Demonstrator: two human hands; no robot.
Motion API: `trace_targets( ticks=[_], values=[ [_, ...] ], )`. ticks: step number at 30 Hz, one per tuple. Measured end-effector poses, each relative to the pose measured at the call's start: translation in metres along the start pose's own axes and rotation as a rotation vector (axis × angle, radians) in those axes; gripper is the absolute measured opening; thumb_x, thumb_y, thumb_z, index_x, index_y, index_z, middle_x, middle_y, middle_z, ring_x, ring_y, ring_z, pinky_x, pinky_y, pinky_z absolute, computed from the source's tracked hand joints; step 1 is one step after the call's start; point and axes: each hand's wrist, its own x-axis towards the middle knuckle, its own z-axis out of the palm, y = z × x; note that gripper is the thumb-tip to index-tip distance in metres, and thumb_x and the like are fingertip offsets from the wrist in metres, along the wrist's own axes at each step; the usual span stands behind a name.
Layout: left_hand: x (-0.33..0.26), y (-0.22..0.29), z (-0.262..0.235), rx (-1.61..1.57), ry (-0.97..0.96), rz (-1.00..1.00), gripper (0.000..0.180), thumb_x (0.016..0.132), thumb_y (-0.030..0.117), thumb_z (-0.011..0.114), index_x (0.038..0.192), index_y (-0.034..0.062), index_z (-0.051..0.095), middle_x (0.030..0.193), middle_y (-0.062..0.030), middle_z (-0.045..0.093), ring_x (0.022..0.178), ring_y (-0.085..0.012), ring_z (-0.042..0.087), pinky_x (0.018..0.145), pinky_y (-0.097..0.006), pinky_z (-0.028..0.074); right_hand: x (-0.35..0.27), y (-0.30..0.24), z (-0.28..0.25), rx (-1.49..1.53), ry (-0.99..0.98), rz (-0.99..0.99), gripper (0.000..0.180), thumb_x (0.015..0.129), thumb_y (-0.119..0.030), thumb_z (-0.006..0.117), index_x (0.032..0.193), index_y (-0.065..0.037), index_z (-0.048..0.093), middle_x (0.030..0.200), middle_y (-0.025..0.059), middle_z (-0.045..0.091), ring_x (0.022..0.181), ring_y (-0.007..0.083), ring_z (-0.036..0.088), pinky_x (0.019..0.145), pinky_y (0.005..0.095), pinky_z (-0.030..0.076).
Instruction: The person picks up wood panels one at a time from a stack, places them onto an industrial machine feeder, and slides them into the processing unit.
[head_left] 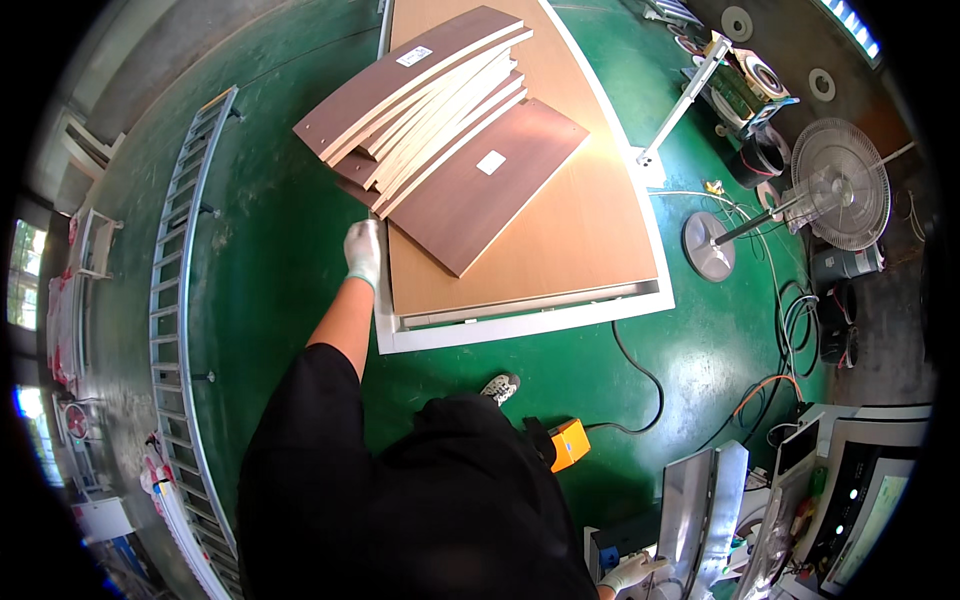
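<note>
On the worktop [580,235], overhanging boards [440,120].
A nudge could tip them; whether left hand [363,252] or right hand [630,573] grips, I cannot tell.

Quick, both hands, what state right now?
Left hand: curled, by the white frame; grip cannot be told.
Right hand: beside the metal panel; open or closed cannot be told.

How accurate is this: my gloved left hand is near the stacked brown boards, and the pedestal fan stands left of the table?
Not quite: the head view shows the pedestal fan right of the table, not left. Your gloved left hand is near the stacked brown boards.
</note>
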Motion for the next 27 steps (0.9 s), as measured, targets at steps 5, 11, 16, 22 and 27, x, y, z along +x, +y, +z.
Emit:
trace_targets(
  ticks=[5, 11, 16, 22, 27],
  values=[
    [0.037, 0.034, 0.015, -0.162, -0.008, -0.412, 0.079, 0.100, 0.067, 0.037, 0.149, 0.0053, 0.042, 0.146, -0.0136, 0.052, 0.125, -0.0273, 0.052, 0.101, -0.048, 0.042, -0.009, 0.012, -0.009, -0.131, 0.012, -0.056, 0.077, 0.093, -0.007, 0.045, 0.161, -0.002, 0.009, 0.118, 0.0195, 0.064, 0.085, 0.0240, 0.064, 0.075, 0.0308, 0.054],
    [0.066, 0.031, 0.048, -0.555, -0.020, -0.354, 0.060, 0.105, 0.051, 0.029, 0.150, 0.0128, 0.043, 0.153, -0.0050, 0.046, 0.136, -0.0258, 0.047, 0.112, -0.044, 0.037, -0.043, -0.020, -0.026, 0.119, -0.174, 0.221, 0.078, 0.092, -0.001, 0.047, 0.162, -0.005, 0.011, 0.131, 0.0181, 0.054, 0.095, 0.0202, 0.060, 0.088, 0.0301, 0.051],
    [0.102, 0.022, 0.048, -0.793, -0.041, -0.229, 0.055, 0.106, 0.045, 0.031, 0.145, 0.0086, 0.045, 0.144, -0.0094, 0.053, 0.132, -0.0297, 0.051, 0.113, -0.046, 0.041, -0.044, -0.012, -0.044, -0.025, -0.287, 0.124, 0.067, 0.092, 0.001, 0.050, 0.156, -0.002, 0.031, 0.116, 0.0114, 0.060, 0.089, 0.0142, 0.058, 0.084, 0.0272, 0.049],
    [0.118, 0.038, 0.028, -0.683, -0.166, -0.211, 0.051, 0.105, 0.047, 0.036, 0.142, 0.0141, 0.049, 0.135, -0.0089, 0.059, 0.122, -0.0298, 0.058, 0.103, -0.051, 0.049, -0.045, -0.021, -0.041, -0.459, -0.434, -0.066, 0.043, 0.095, -0.009, 0.058, 0.134, 0.007, 0.056, 0.125, 0.0209, 0.065, 0.116, 0.0292, 0.061, 0.103, 0.0369, 0.043],
    [0.134, 0.039, 0.008, -0.311, -0.082, -0.281, 0.051, 0.108, 0.042, 0.032, 0.140, 0.0066, 0.049, 0.134, -0.0124, 0.059, 0.121, -0.0298, 0.056, 0.105, -0.045, 0.045, -0.060, -0.051, -0.027, -0.465, -0.463, -0.050, 0.041, 0.095, -0.012, 0.058, 0.132, 0.007, 0.057, 0.128, 0.0221, 0.064, 0.118, 0.0325, 0.061, 0.104, 0.0376, 0.044]
  ],
)
